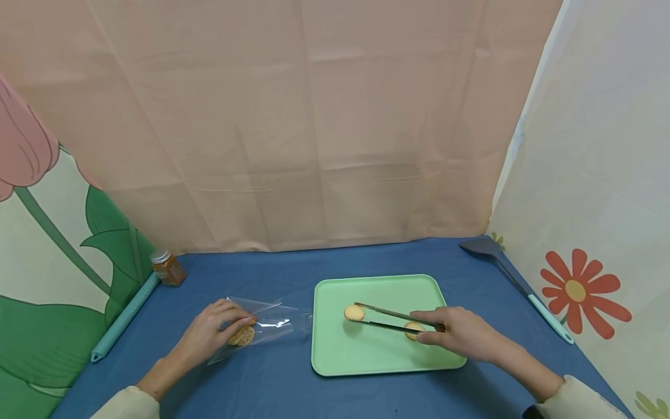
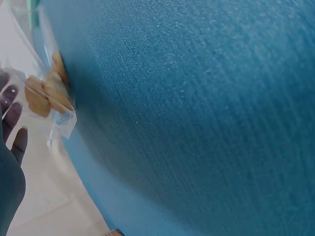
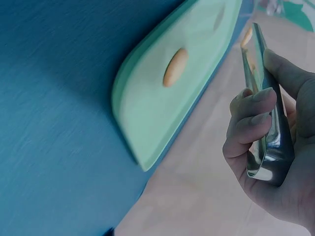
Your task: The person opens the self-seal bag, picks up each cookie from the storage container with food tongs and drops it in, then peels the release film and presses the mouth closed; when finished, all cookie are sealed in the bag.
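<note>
My left hand (image 1: 213,327) pinches a clear plastic bag (image 1: 280,322) lying on the blue cloth, left of a green tray (image 1: 335,356). Several round cookies (image 2: 56,91) show through the bag's plastic in the left wrist view. Metal tongs (image 3: 278,147) are gripped in my right hand (image 1: 463,333), over the tray. Between the tong tips is one round cookie (image 1: 354,313), held above the tray surface. Another cookie (image 3: 175,67) lies on the tray, partly covered by the tongs in the head view.
A small jar (image 1: 168,269) with a metal lid stands at the back left, beside a teal rolled tube (image 1: 125,317). At the right lies a dark spatula (image 1: 484,247) with a pale teal handle. A beige sheet (image 1: 314,145) hangs behind the table.
</note>
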Demonstrator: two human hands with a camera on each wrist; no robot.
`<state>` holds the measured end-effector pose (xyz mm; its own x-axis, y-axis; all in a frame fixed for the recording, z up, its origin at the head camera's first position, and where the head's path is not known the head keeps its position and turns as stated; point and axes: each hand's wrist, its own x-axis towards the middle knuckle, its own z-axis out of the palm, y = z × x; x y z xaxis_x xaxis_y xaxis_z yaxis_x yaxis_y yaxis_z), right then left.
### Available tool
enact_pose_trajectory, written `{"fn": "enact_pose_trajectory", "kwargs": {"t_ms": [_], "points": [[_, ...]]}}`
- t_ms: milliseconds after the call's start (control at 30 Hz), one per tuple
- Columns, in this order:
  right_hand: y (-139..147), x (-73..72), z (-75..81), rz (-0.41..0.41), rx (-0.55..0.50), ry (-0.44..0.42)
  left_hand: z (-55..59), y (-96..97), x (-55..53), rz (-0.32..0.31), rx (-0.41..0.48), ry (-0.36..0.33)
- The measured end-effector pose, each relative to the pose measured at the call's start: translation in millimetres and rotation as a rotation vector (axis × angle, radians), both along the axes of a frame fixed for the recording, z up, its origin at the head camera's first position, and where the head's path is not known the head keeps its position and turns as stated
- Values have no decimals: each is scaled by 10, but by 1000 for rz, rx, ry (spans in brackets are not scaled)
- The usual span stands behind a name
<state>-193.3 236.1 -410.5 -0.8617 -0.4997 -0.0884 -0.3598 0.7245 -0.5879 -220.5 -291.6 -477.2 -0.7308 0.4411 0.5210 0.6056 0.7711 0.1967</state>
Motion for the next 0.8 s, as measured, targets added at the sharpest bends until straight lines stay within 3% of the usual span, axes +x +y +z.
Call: {"fn": "enact_pose_trajectory", "kwargs": {"t_ms": [433, 800], "points": [[-356, -83, -25, 110, -24, 30, 10, 9, -10, -25, 13, -8], [-583, -202, 4, 131, 29, 78, 7, 8, 4, -4, 3, -5]]}}
